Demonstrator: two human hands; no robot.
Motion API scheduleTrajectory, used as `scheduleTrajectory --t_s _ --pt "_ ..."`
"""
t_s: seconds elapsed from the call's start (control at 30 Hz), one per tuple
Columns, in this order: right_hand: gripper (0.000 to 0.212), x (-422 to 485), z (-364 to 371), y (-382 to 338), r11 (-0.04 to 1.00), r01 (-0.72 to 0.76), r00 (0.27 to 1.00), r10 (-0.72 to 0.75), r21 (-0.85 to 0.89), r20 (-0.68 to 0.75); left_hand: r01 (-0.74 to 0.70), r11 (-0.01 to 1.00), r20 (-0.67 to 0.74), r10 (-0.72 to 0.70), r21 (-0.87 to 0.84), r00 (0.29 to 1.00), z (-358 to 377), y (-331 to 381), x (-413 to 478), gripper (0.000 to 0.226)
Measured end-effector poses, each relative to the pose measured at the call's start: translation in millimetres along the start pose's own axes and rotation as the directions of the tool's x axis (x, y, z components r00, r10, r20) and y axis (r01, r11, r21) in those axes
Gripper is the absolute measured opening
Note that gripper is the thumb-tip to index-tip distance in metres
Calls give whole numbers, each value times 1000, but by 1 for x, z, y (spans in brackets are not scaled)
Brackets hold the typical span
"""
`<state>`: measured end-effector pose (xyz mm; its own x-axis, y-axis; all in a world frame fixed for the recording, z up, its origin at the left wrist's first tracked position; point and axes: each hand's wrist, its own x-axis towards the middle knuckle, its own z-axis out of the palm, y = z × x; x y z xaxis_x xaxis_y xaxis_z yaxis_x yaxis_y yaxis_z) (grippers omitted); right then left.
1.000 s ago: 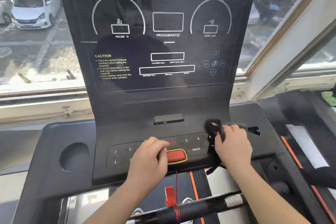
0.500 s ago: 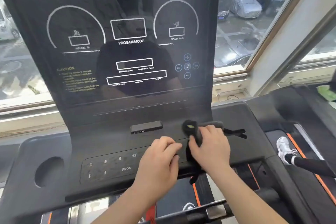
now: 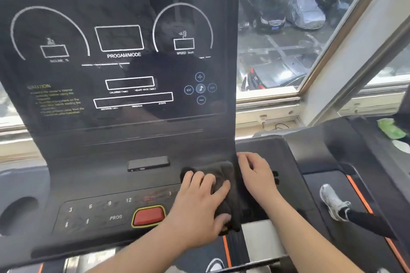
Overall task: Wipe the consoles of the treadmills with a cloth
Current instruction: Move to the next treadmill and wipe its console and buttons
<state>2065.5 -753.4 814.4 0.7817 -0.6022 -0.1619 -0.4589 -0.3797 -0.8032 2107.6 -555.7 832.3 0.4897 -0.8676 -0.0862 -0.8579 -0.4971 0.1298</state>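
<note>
The black treadmill console (image 3: 124, 122) fills the left and middle of the head view, with its white-lined display panel upright and a sloping key panel below. A black cloth (image 3: 221, 173) lies crumpled on the right end of the key panel. My left hand (image 3: 199, 208) presses down on the cloth, fingers over it and thumb curled round its lower edge. My right hand (image 3: 255, 175) rests flat beside the cloth on the console's right wing, fingers spread and holding nothing.
A red stop button (image 3: 148, 216) sits left of my left hand, and a round cup holder (image 3: 17, 215) is at the far left. A neighbouring treadmill (image 3: 321, 150) stands on the right, with a person's white shoe (image 3: 332, 204) on its belt. Windows (image 3: 288, 40) are behind.
The cloth has passed from my right hand to my left, which now covers it. My right hand has let go and lies flat. The view has swung to the right.
</note>
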Motion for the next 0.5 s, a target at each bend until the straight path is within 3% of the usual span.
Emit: scheduleTrajectory --t_s 0.07,0.13,0.2,0.3,0.37,0.5 --pt "31 7 -4 0 1000 -26 999 26 6 29 13 1000 -132 -9 28 991 7 -14 22 67" --pt "43 12 -10 -2 991 -106 991 99 82 88 118 989 -201 -98 92 975 5 -21 48 63" --pt "44 14 -16 -2 983 -133 983 115 127 143 232 967 -225 -203 108 953 4 -12 68 62" --pt "43 14 -21 0 976 -139 976 107 165 192 312 950 -240 -303 0 922 13 15 70 61" --pt "43 13 -21 3 972 -138 975 101 189 196 269 962 -235 -272 -46 933 21 32 54 60" --pt "37 17 -17 5 993 -73 982 55 95 178 -40 999 -207 42 15 977 27 30 20 57"
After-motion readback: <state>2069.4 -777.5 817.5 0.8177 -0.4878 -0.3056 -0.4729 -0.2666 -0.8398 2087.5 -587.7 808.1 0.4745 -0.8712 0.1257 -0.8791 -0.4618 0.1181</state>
